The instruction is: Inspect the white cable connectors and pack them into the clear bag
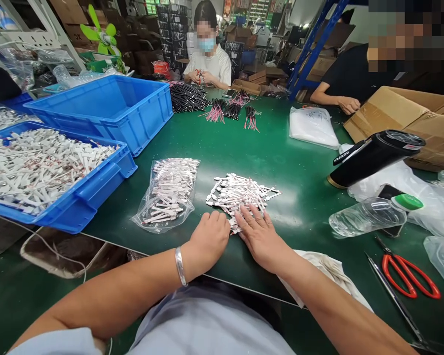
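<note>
Your right hand (261, 236), fingers spread and holding nothing visible, lies flat on the near edge of a loose pile of white parts (240, 195) on the green surface (244, 143). Your left hand (207, 241), a bangle (180, 266) at its wrist, rests with fingers lightly curled just beside the pile, also with nothing visible in it. A clear bag (166, 195) of similar parts lies to the left, near a blue bin (77, 212) heaped with more.
</note>
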Motion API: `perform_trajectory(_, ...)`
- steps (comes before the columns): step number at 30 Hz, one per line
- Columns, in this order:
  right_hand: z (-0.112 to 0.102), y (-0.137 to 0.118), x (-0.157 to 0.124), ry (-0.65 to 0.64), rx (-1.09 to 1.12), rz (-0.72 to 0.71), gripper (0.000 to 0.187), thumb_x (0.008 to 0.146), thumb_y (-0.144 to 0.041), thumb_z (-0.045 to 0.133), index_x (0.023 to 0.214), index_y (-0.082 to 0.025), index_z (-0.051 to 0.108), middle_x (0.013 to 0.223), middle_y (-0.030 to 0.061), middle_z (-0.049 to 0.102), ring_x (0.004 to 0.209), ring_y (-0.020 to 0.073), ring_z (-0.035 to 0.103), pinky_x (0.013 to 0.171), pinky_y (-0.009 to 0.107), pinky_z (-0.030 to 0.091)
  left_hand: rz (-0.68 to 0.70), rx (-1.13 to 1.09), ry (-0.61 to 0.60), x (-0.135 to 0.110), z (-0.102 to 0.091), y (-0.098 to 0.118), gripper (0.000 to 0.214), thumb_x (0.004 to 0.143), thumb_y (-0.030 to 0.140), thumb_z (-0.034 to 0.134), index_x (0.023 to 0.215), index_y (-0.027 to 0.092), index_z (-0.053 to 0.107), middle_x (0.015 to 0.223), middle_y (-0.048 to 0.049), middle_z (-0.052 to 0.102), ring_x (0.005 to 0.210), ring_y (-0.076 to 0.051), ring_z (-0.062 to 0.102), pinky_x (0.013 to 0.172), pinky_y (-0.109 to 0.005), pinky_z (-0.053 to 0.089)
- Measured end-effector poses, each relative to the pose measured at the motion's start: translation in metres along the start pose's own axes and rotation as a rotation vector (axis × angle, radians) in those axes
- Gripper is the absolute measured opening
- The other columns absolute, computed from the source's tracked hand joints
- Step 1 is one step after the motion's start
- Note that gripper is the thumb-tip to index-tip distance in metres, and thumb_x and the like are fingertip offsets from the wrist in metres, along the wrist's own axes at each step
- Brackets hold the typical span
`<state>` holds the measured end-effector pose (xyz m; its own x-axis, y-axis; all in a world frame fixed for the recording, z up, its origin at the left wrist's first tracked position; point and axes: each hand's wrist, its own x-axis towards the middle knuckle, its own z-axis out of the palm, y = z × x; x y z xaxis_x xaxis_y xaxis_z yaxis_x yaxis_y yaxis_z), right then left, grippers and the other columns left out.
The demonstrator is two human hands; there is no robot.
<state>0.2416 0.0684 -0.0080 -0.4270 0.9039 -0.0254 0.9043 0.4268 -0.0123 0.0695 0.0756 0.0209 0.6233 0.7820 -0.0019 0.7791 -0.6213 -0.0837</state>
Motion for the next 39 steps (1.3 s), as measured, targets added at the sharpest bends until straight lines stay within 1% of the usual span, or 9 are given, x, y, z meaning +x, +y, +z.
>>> perform_trajectory(11,0.004,0.01,0.011,-0.011,0.004,0.1,0.049,0.094,-0.03,0.029,0.142,-0.023,0.026,0.151,0.0052,0.018,0.139,0.027,0.01,0.108,0.057,0.015,0.061,0.029,0.02,0.024,0.004,-0.012,0.017,0.086,0.01,0.038,0.089,0.011,0.055,0.09,-0.013,0.057,0.087,-0.027,0.05,0.07,-0.039,0.039)
perform_trajectory(17,0.007,0.017,0.014,0.027,-0.009,0.118,0.048,0.094,-0.029,0.026,0.141,-0.022,0.029,0.15,0.0072,0.021,0.138,0.0279,0.012,0.106,0.059,0.015,0.016,-0.024,-0.006,0.012,-0.005,-0.018,0.02,0.085,0.007,0.035,0.085,0.011,0.054,0.087,-0.0136,0.057,0.085,-0.027,0.051,0.069,-0.039,0.04)
perform_trajectory(24,0.006,0.022,0.012,0.074,-0.027,0.116,0.047,0.093,-0.028,0.031,0.139,-0.02,0.035,0.149,0.0093,0.026,0.137,0.0298,0.017,0.104,0.062,0.02,-0.037,-0.171,-0.002,-0.007,-0.014,-0.04,0.021,0.084,0.004,0.033,0.086,0.013,0.052,0.089,-0.011,0.056,0.08,-0.022,0.05,0.071,-0.035,0.042)
perform_trajectory(27,-0.006,0.018,0.001,0.172,-0.032,0.09,0.045,0.09,-0.027,0.039,0.134,-0.018,0.042,0.146,0.0105,0.031,0.137,0.0305,0.017,0.105,0.06,0.02,-0.051,-0.236,0.008,-0.009,-0.02,-0.046,0.02,0.089,0.011,0.03,0.084,0.016,0.049,0.084,-0.0079,0.056,0.075,-0.019,0.052,0.067,-0.03,0.042)
perform_trajectory(29,-0.018,0.013,-0.008,0.296,0.02,0.083,0.043,0.09,-0.027,0.041,0.132,-0.016,0.044,0.142,0.0114,0.039,0.134,0.0288,0.025,0.106,0.053,0.026,-0.06,-0.302,-0.004,-0.01,-0.026,-0.047,0.02,0.091,0.016,0.028,0.082,0.017,0.046,0.079,-0.0056,0.057,0.069,-0.017,0.052,0.061,-0.028,0.042)
perform_trajectory(33,-0.039,0.003,-0.016,0.475,0.198,0.062,0.048,0.089,-0.033,0.046,0.134,-0.016,0.04,0.135,0.0142,0.045,0.125,0.026,0.039,0.101,0.044,0.036,-0.052,-0.644,-0.098,-0.012,-0.041,-0.044,0.018,0.092,0.021,0.028,0.083,0.019,0.044,0.083,-0.004,0.06,0.072,-0.016,0.056,0.064,-0.027,0.043)
perform_trajectory(35,-0.045,0.001,-0.011,0.426,0.253,-0.006,0.051,0.087,-0.033,0.05,0.134,-0.016,0.039,0.136,0.0144,0.044,0.126,0.0262,0.038,0.102,0.045,0.035,-0.022,-0.771,-0.156,-0.012,-0.044,-0.041,0.018,0.091,0.021,0.029,0.083,0.019,0.044,0.084,-0.0036,0.061,0.075,-0.016,0.057,0.069,-0.027,0.044)
perform_trajectory(37,-0.049,0.001,-0.003,0.259,0.34,-0.067,0.045,0.085,-0.03,0.052,0.129,-0.018,0.046,0.131,0.0124,0.05,0.121,0.0253,0.043,0.1,0.043,0.037,0.01,-0.812,-0.199,-0.012,-0.042,-0.038,0.018,0.091,0.021,0.029,0.082,0.019,0.044,0.082,-0.0033,0.06,0.075,-0.016,0.056,0.069,-0.028,0.044)
perform_trajectory(39,-0.053,0.003,0.007,0.07,0.436,-0.101,0.03,0.085,-0.025,0.051,0.114,-0.021,0.057,0.115,0.0081,0.062,0.104,0.0224,0.056,0.088,0.037,0.044,0.037,-0.823,-0.214,-0.012,-0.037,-0.037,0.017,0.09,0.022,0.029,0.081,0.019,0.043,0.08,-0.0032,0.06,0.073,-0.016,0.055,0.068,-0.028,0.044)
